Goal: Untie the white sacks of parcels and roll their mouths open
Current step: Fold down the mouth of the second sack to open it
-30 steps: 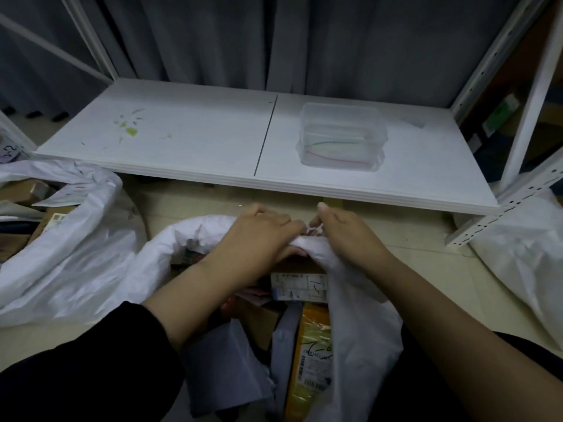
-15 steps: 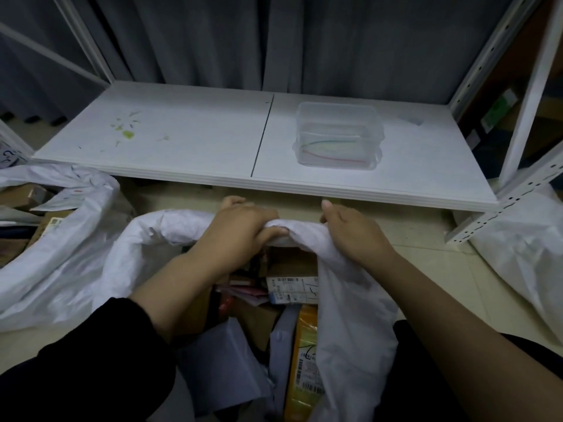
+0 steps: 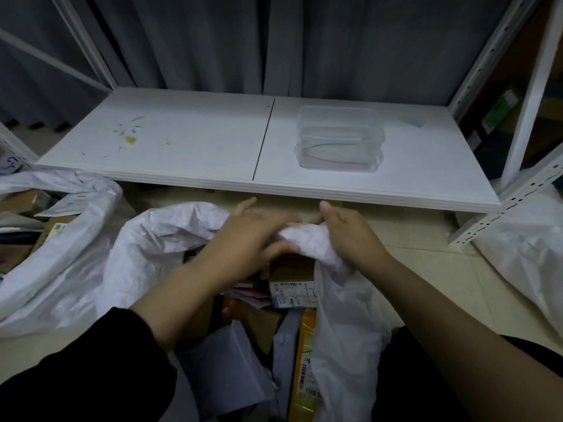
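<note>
My right hand [image 3: 350, 236] is curled round the bunched far rim of the white sack [image 3: 146, 254], which stands open on the floor below the shelf [image 3: 182, 153], full of parcels [image 3: 292, 289]. Just beside it my left hand [image 3: 253, 236], blurred, pinches the same rim, fingers over and thumb under.

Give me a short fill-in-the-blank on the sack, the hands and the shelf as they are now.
1. The middle sack is held at its far rim by ____ hands, the left hand and the right hand.
2. Its mouth is ____, with parcels showing inside.
3. The clear box stands on the white shelf, to the ____ of its seam.
Missing words: both; open; right.
</note>
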